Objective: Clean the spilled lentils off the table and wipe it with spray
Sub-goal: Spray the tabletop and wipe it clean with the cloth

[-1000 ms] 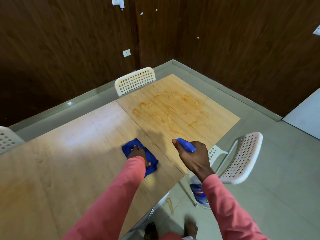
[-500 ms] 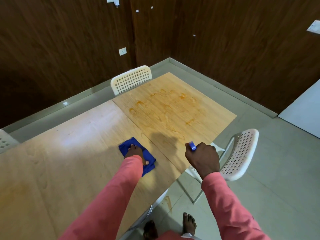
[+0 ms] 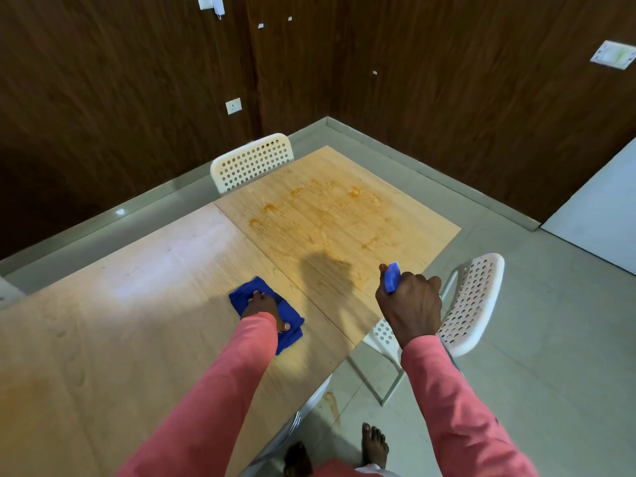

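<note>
A wooden table (image 3: 144, 304) of two joined tops fills the lower left. Orange stains (image 3: 320, 215) smear the far top. A blue cloth (image 3: 241, 297) lies near the seam, and my left hand (image 3: 263, 306) rests flat on it with the thumb spread. My right hand (image 3: 409, 304) grips a spray bottle; only its blue trigger head (image 3: 392, 277) shows above my fist, held over the table's right edge. The bottle's body is hidden below my hand.
One white perforated chair (image 3: 253, 161) stands at the table's far side, another (image 3: 471, 304) at the right edge under my right arm. Dark wood walls close the corner behind. Grey floor lies to the right; my bare feet (image 3: 373, 445) show below.
My right hand has come up and in over the table's edge with the spray bottle, whose body is now hidden. The left hand stays on the cloth.
</note>
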